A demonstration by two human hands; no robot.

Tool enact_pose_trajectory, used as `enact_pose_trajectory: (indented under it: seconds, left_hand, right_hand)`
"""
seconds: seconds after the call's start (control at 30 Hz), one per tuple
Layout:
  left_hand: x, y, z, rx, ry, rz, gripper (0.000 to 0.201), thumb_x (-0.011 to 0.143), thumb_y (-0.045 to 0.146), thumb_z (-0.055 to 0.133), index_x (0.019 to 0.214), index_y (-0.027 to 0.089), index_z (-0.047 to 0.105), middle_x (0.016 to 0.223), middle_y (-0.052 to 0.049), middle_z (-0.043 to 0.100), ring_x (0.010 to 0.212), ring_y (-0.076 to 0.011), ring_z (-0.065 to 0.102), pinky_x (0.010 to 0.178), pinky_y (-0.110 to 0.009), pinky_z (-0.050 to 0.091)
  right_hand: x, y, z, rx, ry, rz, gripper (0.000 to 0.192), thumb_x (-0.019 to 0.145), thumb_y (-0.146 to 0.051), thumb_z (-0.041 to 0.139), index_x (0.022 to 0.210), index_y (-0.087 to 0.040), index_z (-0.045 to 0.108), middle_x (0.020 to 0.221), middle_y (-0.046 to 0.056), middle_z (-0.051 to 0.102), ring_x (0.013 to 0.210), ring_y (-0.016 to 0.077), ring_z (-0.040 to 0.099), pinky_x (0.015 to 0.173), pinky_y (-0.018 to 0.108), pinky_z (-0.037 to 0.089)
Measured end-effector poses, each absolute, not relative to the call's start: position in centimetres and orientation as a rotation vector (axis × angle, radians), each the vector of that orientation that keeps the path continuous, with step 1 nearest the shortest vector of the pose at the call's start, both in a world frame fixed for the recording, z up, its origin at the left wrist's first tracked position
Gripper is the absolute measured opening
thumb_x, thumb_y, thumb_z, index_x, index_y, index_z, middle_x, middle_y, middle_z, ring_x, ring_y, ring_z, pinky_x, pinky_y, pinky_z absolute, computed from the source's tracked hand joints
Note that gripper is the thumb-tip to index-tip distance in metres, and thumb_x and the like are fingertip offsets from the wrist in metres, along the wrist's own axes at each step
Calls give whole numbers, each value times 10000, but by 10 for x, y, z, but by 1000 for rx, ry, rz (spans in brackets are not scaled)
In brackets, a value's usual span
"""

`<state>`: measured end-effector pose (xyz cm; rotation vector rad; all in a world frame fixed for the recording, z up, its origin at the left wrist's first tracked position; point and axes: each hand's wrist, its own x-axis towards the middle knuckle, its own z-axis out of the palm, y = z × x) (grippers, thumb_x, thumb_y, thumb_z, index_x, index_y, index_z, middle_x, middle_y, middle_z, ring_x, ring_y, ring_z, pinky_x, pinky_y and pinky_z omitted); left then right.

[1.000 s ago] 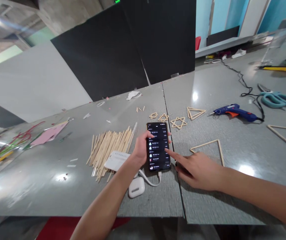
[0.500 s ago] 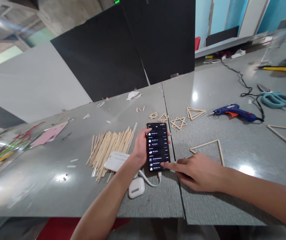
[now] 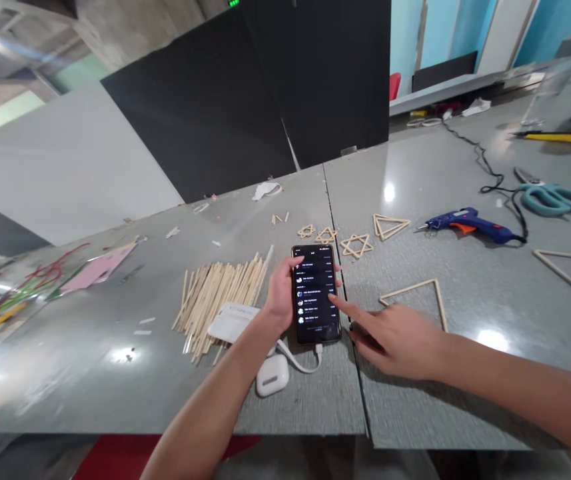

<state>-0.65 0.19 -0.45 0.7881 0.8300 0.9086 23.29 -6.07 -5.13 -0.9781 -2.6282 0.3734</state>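
A smartphone [image 3: 316, 300] with a dark list on its screen is held by my left hand [image 3: 281, 293], thumb on the upper left of the glass and fingertips round the right edge. My right hand [image 3: 395, 337] has its index finger stretched out, the tip at the right part of the screen; its other fingers are loosely bent and hold nothing. From the phone's lower end a white cable [image 3: 305, 367] runs to a white power bank [image 3: 232, 322], partly under my left forearm. A white earbud case [image 3: 272, 375] lies beside that forearm.
Wooden sticks [image 3: 225, 287] lie piled at left. Stick stars [image 3: 356, 246] and a stick triangle [image 3: 390, 227] sit beyond the phone. Farther right are a blue glue gun [image 3: 470, 223], scissors [image 3: 552, 197] and a yellow cutter [image 3: 555, 137]. An open stick angle [image 3: 435, 287] lies behind my right hand.
My right index finger has moved up the screen, and the list has scrolled upward to its end. My left hand and the phone have stayed in place.
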Motion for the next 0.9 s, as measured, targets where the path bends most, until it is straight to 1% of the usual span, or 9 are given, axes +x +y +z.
enact_pose_trajectory:
  seconds: [0.07,0.1,0.13,0.23,0.33,0.47,0.63,0.77,0.9]
  left_hand:
    - [-7,2,-6,788,828,891,676,888,557,605,1252,30,823,999,-223,861,902,-378,831,773,-445,654]
    - [-7,2,-6,787,828,892,678,891,558,607,1251,26,823,987,-222,860,880,-373,830,759,-441,651]
    - [-7,2,-6,784,827,897,673,892,553,610,1252,27,823,973,-218,860,862,-369,829,743,-435,648]
    - [-7,3,-6,764,825,935,619,896,517,622,1253,55,827,963,-198,867,853,-361,836,704,-408,641]
    - [-7,3,-6,748,830,964,544,902,497,633,1191,85,840,1036,-193,876,858,-343,841,705,-393,643]
    - [-4,1,-3,757,866,983,521,894,495,637,1125,79,850,1091,-204,876,857,-337,835,716,-396,641]
    - [-2,1,-3,795,874,1017,498,872,474,645,1081,69,846,1064,-202,876,823,-331,822,694,-391,628]
    - [-5,1,-5,831,896,1036,544,872,498,637,1165,81,827,1073,-197,877,834,-347,829,691,-396,624]
    - [-8,2,-7,837,869,1018,619,893,536,604,1279,94,803,1089,-196,876,924,-395,843,729,-431,640]
  right_hand:
    - [233,-61,-50,-1017,-2626,408,799,1094,-257,524,1810,-56,233,785,33,833,495,172,564,587,378,158]
    - [233,-61,-49,-1023,-2627,412,791,1094,-255,529,1805,-53,247,798,38,836,503,171,573,588,379,161]
    - [233,-61,-48,-1007,-2637,410,770,1087,-249,544,1796,-74,297,834,46,846,521,168,590,589,377,165]
    - [236,-61,-42,-828,-2704,385,686,1037,-214,605,1717,-211,512,972,46,866,590,150,643,588,359,182]
    - [238,-60,-37,-650,-2749,393,678,1001,-174,624,1666,-304,602,947,10,844,615,141,652,581,338,229]
    - [239,-61,-33,-581,-2769,421,694,989,-167,623,1661,-342,628,886,-4,805,627,149,642,588,324,288]
    - [238,-61,-33,-620,-2782,474,645,1009,-191,604,1632,-347,665,926,14,817,647,158,645,599,318,266]
    - [238,-61,-33,-641,-2800,495,620,1023,-215,602,1629,-329,669,925,19,821,640,155,630,601,314,251]
    - [238,-61,-32,-631,-2808,477,650,1015,-205,608,1651,-334,647,909,14,820,644,164,644,601,331,231]
